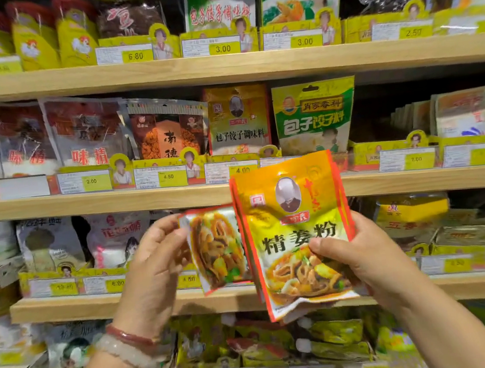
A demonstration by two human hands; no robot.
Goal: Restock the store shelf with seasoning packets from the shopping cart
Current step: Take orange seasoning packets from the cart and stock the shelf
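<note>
The right hand point(373, 256) grips a small stack of yellow packets point(295, 238), thumb pressed on the front face, fingers curled behind. The stack stands upright, long axis vertical, label facing the camera. The left hand point(156, 263) pinches one more packet point(219, 247) by its left edge; this one is partly tucked behind the stack's left side and tilts slightly. Two bracelets point(129, 345) sit on the left wrist.

Behind the hands run wooden shelves point(101, 200) with rows of seasoning bags in yellow trays, price tags along the front. The matching slot appears to be the yellow pack with the same portrait point(238, 117) on the second shelf from the top, above and slightly left of the stack, well apart from it. It stands upright too, so the packets likely need only lifting up and pushing back, no turning. The left hand's single packet lies almost straight below that slot and looks the nearer. The cart is not in view.
</note>
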